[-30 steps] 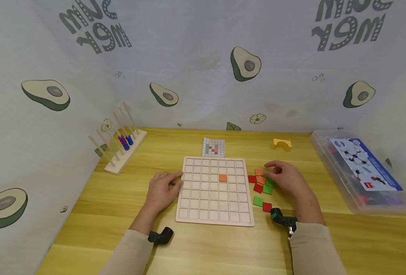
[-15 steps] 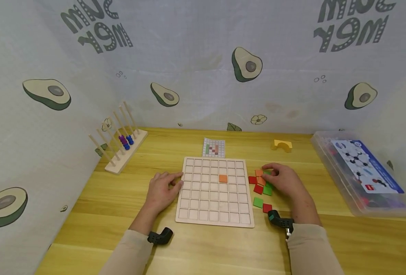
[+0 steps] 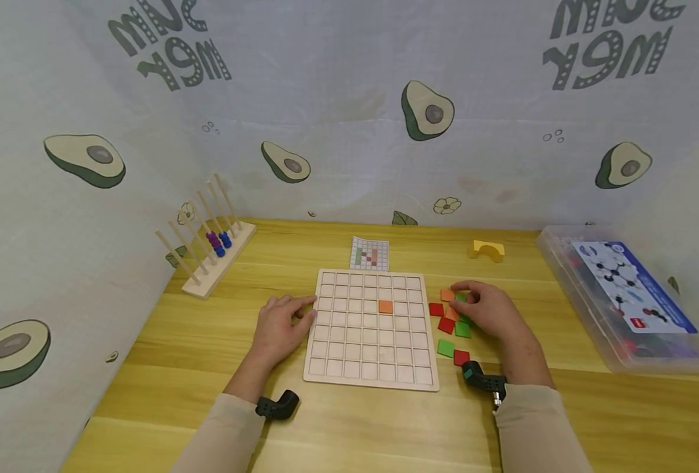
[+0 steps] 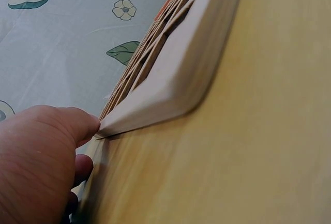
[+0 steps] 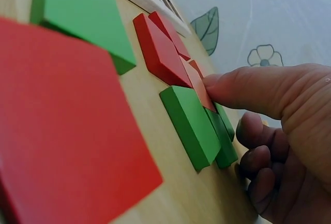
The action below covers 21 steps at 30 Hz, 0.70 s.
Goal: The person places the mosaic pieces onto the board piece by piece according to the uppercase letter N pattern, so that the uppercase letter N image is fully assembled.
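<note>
Fingers of the right hand (image 3: 491, 312) reach into a loose cluster of square tiles, the thumb touching an orange tile (image 5: 199, 87); whether they pinch it, I cannot tell. Red tiles (image 3: 447, 325) and green tiles (image 3: 446, 348) lie around them on the counter (image 3: 349, 427), beside the right edge of the wooden grid board (image 3: 361, 335). One orange square (image 3: 385, 307) sits in the board's third row from the far edge. Left hand (image 3: 281, 328): index finger extended against the board's left edge. Just beyond the board lies a printed card (image 3: 370, 253); a yellow arch block (image 3: 487, 250) stands farther right.
</note>
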Each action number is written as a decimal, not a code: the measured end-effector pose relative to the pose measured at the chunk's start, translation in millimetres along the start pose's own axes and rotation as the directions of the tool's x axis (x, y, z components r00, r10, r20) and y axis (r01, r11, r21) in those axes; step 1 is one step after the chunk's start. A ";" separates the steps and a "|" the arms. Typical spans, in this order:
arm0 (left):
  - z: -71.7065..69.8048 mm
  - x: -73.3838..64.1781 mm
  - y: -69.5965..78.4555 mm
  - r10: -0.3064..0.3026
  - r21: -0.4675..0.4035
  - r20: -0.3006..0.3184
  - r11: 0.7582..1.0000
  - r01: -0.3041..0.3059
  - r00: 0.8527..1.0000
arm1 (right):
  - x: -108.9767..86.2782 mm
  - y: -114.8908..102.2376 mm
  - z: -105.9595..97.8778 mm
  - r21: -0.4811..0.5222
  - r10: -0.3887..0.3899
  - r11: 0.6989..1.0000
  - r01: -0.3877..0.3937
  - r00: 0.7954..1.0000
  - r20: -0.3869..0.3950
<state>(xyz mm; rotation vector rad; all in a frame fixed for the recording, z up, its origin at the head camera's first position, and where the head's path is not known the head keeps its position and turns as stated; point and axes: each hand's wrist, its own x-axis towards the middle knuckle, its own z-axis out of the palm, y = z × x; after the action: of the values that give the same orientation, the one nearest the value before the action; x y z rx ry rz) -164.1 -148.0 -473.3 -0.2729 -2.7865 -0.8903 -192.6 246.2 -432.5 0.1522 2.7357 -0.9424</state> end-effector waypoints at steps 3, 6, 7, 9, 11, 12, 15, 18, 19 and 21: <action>0.0 0.7 0.2 0.001 -0.001 0.002 1.000 -0.001 1.000 | -1.3 -0.9 -1.4 0.001 -0.004 1.000 0.004 1.000 0.001; 0.4 1.0 -0.1 0.014 -0.001 -0.011 1.000 -0.014 1.000 | -2.1 -0.9 -2.3 -0.005 -0.007 1.000 0.007 1.000 0.003; 0.7 1.0 -0.1 0.017 -0.001 -0.014 1.000 -0.017 1.000 | -1.9 -0.9 -2.0 -0.008 -0.006 1.000 0.006 1.000 0.004; 1.2 1.0 -0.5 0.018 -0.002 -0.013 1.000 -0.018 1.000 | -1.4 -0.3 -1.6 -0.015 -0.006 1.000 0.007 1.000 0.006; 1.0 0.8 -0.3 0.015 -0.003 -0.009 1.000 -0.015 1.000 | -0.9 0.0 -1.0 -0.020 -0.006 1.000 0.006 1.000 0.006; 0.8 0.7 -0.2 0.012 -0.005 -0.005 1.000 -0.012 1.000 | -0.6 0.3 -0.8 -0.022 -0.006 1.000 0.006 1.000 0.006; 0.2 0.7 -0.3 0.004 -0.004 0.002 1.000 -0.004 1.000 | -0.3 0.1 0.1 -0.023 -0.002 1.000 0.002 1.000 0.004; -0.3 0.6 -0.6 0.004 -0.002 0.001 1.000 -0.004 1.000 | -0.3 -0.2 0.6 -0.022 0.001 1.000 -0.001 1.000 -0.003; -0.2 0.6 -0.7 0.006 0.000 -0.001 1.000 -0.006 1.000 | -0.4 -0.4 0.8 -0.024 0.002 1.000 -0.002 1.000 -0.006; -0.2 0.3 -0.9 0.008 0.003 -0.003 1.000 -0.008 1.000 | -0.3 -0.3 1.1 -0.027 0.002 1.000 -0.002 1.000 -0.011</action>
<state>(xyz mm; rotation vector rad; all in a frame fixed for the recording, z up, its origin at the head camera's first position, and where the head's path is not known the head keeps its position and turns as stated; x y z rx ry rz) -164.6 -148.9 -473.6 -0.2823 -2.7816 -0.8841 -192.2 245.3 -433.1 0.1555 2.7570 -0.9057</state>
